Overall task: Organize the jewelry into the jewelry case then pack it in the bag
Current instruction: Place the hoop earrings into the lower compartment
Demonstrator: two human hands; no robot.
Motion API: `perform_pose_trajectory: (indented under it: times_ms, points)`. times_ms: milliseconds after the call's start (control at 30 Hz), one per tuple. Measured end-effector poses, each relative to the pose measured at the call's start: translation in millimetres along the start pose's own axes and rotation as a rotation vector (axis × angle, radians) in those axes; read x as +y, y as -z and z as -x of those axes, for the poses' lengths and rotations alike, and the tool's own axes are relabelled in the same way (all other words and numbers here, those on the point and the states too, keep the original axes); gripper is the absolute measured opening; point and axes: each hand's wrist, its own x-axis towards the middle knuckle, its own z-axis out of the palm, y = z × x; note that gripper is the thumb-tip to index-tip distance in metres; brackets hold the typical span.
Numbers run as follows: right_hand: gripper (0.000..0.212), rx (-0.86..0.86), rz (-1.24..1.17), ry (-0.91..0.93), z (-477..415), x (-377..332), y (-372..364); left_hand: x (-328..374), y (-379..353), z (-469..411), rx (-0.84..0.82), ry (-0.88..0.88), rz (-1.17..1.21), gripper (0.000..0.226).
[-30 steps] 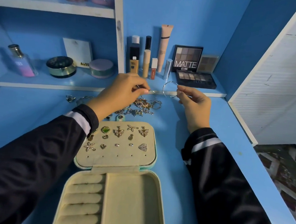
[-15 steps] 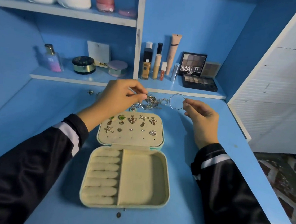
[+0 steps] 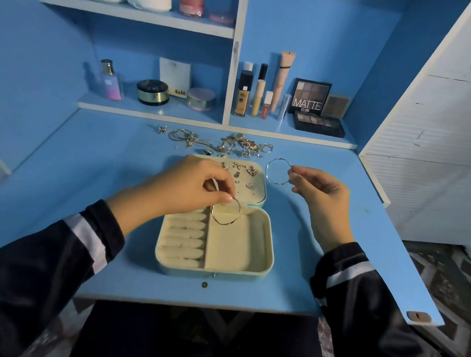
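Note:
An open cream jewelry case (image 3: 268,247) lies on the blue desk, its lid panel (image 3: 258,193) studded with several small earrings. My left hand (image 3: 190,188) pinches a silver hoop earring (image 3: 225,213) just above the case's large empty compartment. To the right of the lid, my right hand (image 3: 318,186) pinches a second silver hoop (image 3: 278,171) in the air. A tangled pile of loose jewelry (image 3: 220,143) lies behind the case along the back of the desk. No bag is in view.
Behind the desk, a low shelf holds a perfume bottle (image 3: 110,81), round compacts (image 3: 152,92), makeup tubes (image 3: 261,91) and eyeshadow palettes (image 3: 317,121). A white louvred panel (image 3: 435,125) stands at the right. The desk's front edge (image 3: 216,304) is near my lap.
My left hand came back from the jewelry pile with a hoop and now holds it over the case's compartment. My right hand kept its hoop and shifted slightly right. The view pulled back.

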Motion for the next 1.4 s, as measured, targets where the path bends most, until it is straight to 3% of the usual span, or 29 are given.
perform_pose_trajectory:
  times_ms: [300, 567, 800, 1000, 1200, 1400]
  points:
    - [0.012, -0.095, 0.043, 0.019, 24, -16, -3, 7, -9, 9, -0.031, -0.083, -0.190, 0.004]
    - [0.013, -0.200, 0.102, 0.024, 35, -28, -1, 2, -25, 17, 0.082, -0.161, -0.296, 0.008]
    - [0.012, -0.334, 0.224, -0.013, 33, -39, 3, -5, -29, 19, 0.197, -0.149, -0.224, 0.003]
    - [0.011, -0.546, 0.515, -0.056, 29, -46, -4, -20, -21, 24, 0.219, -0.047, -0.231, 0.032]
    - [0.014, -0.523, 0.834, 0.155, 36, -43, -17, -25, -24, 28, 0.212, 0.043, -0.220, 0.042]
    - [0.015, -0.465, 0.930, 0.382, 47, -27, -21, -29, -27, 28, 0.224, 0.031, -0.196, 0.039]
